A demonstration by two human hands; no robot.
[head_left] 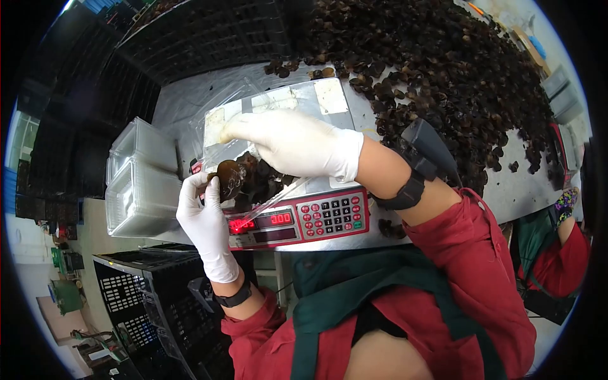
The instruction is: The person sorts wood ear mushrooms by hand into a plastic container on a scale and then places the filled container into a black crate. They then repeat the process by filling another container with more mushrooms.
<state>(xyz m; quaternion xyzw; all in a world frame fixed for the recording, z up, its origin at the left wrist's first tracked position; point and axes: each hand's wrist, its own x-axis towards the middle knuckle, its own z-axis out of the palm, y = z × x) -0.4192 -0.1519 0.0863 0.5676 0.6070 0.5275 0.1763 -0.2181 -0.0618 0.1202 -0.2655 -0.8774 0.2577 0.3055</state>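
My left hand (pixel 206 221), in a white glove, pinches a round brown mushroom-like piece (pixel 230 175) between thumb and fingers. Above and to the right, my right hand (pixel 291 140), also gloved, reaches across a clear plastic container (pixel 278 200); its fingers are bent together near the open lid, and what they hold, if anything, is hidden. Dark brown pieces (pixel 258 180) fill part of the container. It rests on a scale (pixel 331 97), whose red panel (pixel 329 215) with lit digits faces me.
Stacked clear containers (pixel 142 196) stand at the left. A large heap of dark pieces (pixel 437 76) covers the table's back right. Black crates (pixel 209 38) rise behind, and another black crate (pixel 136 297) stands low at left. A co-worker's sleeve (pixel 560 266) shows at far right.
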